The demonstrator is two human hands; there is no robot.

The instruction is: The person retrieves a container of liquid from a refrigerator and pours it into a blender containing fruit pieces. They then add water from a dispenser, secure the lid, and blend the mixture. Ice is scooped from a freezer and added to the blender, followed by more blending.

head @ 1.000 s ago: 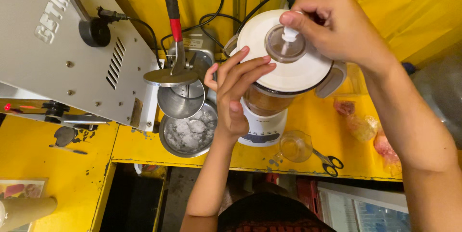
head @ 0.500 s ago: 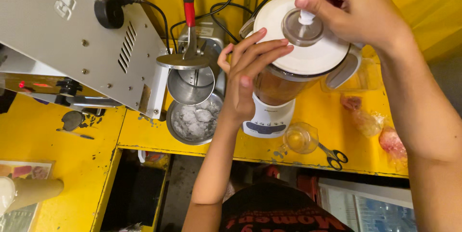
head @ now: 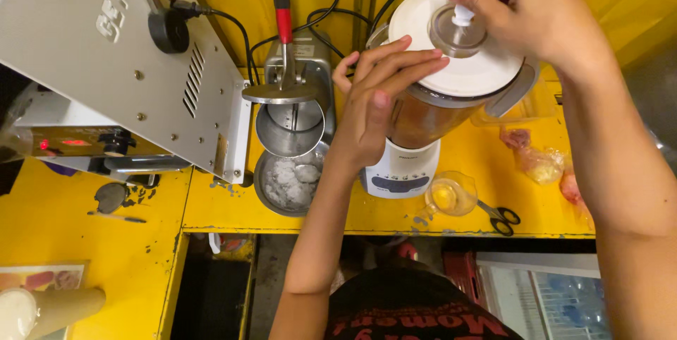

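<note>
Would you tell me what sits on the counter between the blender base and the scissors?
A small clear cup of yellowish liquid, seen in the head view.

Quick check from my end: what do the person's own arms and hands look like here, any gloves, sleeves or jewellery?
Both are bare. The left hand and the right hand wear no gloves, and no rings, watch or bands show. Both forearms are uncovered, with no sleeve in view as far up as the picture shows. Lower down, a dark garment with red print shows at the person's body.
</note>
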